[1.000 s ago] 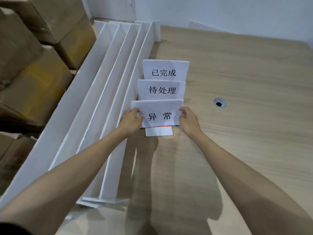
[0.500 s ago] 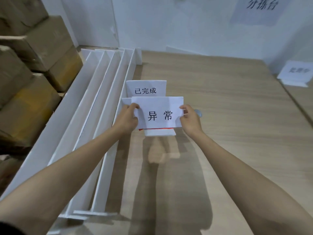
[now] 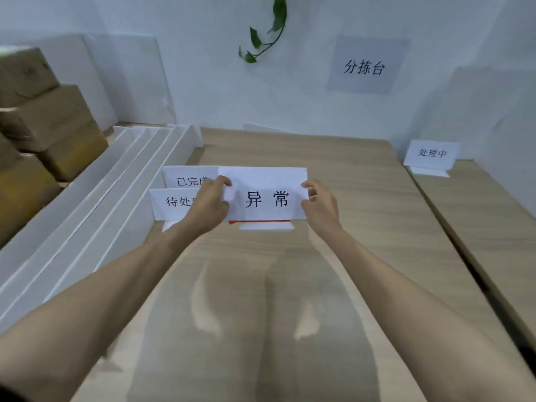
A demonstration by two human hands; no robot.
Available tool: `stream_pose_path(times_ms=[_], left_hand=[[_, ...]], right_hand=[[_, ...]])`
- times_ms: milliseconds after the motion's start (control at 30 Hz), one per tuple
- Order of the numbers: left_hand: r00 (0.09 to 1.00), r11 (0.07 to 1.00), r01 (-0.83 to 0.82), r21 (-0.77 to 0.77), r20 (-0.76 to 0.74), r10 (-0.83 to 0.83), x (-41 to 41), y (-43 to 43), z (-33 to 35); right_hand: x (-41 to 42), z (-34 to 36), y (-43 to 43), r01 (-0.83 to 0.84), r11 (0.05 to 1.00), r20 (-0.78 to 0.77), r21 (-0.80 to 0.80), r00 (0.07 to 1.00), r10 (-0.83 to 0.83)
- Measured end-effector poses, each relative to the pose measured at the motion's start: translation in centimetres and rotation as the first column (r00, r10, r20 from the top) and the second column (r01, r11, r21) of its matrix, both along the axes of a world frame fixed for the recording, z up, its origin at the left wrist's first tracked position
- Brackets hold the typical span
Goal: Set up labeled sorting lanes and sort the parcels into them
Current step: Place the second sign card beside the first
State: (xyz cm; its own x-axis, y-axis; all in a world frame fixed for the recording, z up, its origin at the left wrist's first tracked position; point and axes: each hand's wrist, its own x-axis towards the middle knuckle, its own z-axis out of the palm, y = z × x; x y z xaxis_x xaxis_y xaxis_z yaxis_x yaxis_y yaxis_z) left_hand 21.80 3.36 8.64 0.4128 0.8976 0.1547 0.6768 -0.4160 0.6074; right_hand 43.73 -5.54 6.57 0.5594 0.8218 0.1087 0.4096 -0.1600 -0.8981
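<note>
Head view, left hand gripping 异常 label, hiding ends of rear labels

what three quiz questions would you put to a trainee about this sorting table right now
1. True or false: the left hand and the right hand both grip the 异常 sign.
2. Where does the 处理中 sign stand? A: on the far right tabletop. B: in the left hand. C: under the 异常 sign.
3. Fill in: the wall sheet reads ___.
Key: 1 true; 2 A; 3 分拣台
</note>
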Motion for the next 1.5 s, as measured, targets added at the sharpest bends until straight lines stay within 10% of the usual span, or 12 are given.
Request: stream_pose_path(times_ms=[633, 1500], left_hand=[[0.985, 0.988, 0.131, 0.085, 0.1, -0.14, 21.3, -7.0, 5.1], [0.947, 0.994, 0.087, -0.074, 0.315, -0.059, 37.4, 15.4, -1.6]], right_hand=[[19.9, 5.6, -10.6, 0.124, 0.989, 0.047, 0.076, 0.991, -0.128], [35.3, 1.1, 10.5, 0.086, 0.995, -0.029, 0.057, 0.996, -0.085]])
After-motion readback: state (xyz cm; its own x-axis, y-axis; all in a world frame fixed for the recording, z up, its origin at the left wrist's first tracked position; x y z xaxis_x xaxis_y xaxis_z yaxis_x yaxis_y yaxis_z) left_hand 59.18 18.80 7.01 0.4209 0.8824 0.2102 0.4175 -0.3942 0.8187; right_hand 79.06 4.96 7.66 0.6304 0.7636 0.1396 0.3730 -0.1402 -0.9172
